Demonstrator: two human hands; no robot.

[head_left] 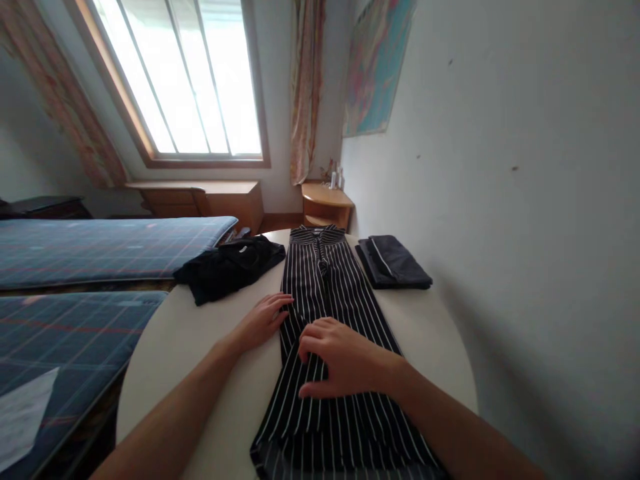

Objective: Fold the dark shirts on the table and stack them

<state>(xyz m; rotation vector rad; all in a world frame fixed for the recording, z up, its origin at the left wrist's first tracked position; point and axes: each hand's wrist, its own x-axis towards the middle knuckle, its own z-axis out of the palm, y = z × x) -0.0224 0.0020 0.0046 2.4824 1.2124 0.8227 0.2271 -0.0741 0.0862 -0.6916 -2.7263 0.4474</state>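
A black garment with white stripes point(350, 293) lies lengthwise on a round white table point(200, 347), its collar at the far edge and its wide hem near me. My left hand point(263, 321) rests at the garment's left edge, fingers stretched out and holding nothing. Over the middle of the garment is my right hand point(333, 357), its fingers curved and the thumb apart, with nothing between them. Whether the right hand touches the cloth cannot be made out.
Crumpled black clothing point(230, 263) lies at the table's far left, partly over its edge. Folded dark clothes point(393, 261) are at the far right. Plaid-covered beds point(100, 247) stand to the left, one bearing a paper point(25, 417). A white wall point(530, 233) is on the right.
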